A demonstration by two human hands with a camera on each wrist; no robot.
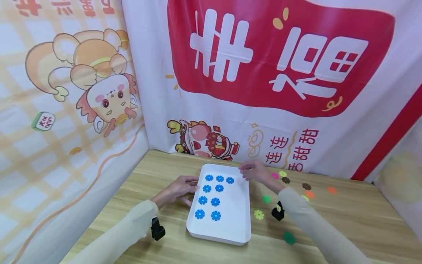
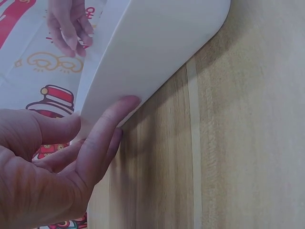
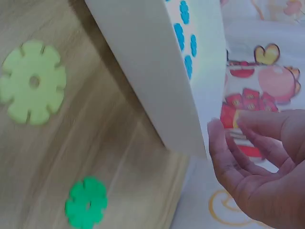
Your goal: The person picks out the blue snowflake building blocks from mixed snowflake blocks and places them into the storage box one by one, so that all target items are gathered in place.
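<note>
A white rectangular tray lies on the wooden table. Inside it, several blue notched discs lie flat in rows, mostly toward the left side; the far row has three. My left hand holds the tray's left wall; in the left wrist view its thumb is at the rim and its fingers lie against the outer side. Over the far right corner hovers my right hand, fingers loosely bent. The right wrist view shows no disc between its fingertips.
Right of the tray lie scattered discs: a yellow-green disc, a green disc, a dark green disc, a pink disc, a brown disc and an orange disc. A printed cloth hangs behind the table.
</note>
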